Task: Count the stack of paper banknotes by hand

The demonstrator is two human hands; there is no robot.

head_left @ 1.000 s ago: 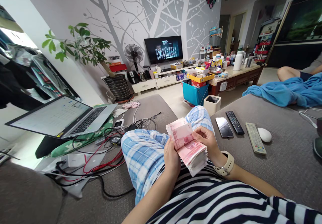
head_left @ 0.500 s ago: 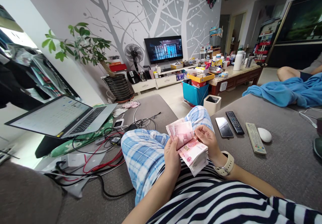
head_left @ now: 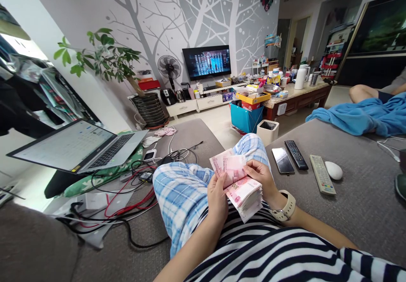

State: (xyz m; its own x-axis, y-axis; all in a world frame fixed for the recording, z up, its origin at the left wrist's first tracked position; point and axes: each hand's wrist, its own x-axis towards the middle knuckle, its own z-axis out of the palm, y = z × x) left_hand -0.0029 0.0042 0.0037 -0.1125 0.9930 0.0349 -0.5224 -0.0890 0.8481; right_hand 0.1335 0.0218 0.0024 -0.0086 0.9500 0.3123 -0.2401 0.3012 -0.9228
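Note:
A thick, folded stack of pink 100 banknotes [head_left: 242,195] is in my hands above my lap, with some notes bent back toward the far side. My left hand [head_left: 218,197] grips the fold at its left, thumb pressed on top. My right hand [head_left: 261,178], with a pale watch on the wrist, pinches the right edge of the upper flipped banknotes [head_left: 229,167] between thumb and fingers. Its lower fingers are hidden behind the stack. Plaid trousers [head_left: 180,193] on my crossed legs lie beneath.
On the grey sofa to the right lie a phone [head_left: 283,160], a black remote [head_left: 296,154], a beige remote [head_left: 322,174] and a white mouse [head_left: 333,170]. Leftward are an open laptop [head_left: 108,146] and tangled cables [head_left: 139,206]. Another person's leg [head_left: 364,92] shows by a blue blanket [head_left: 358,113].
My right hand has shifted slightly and its thumb now lies on the edge of the flipped banknotes. The left hand keeps its hold in about the same spot.

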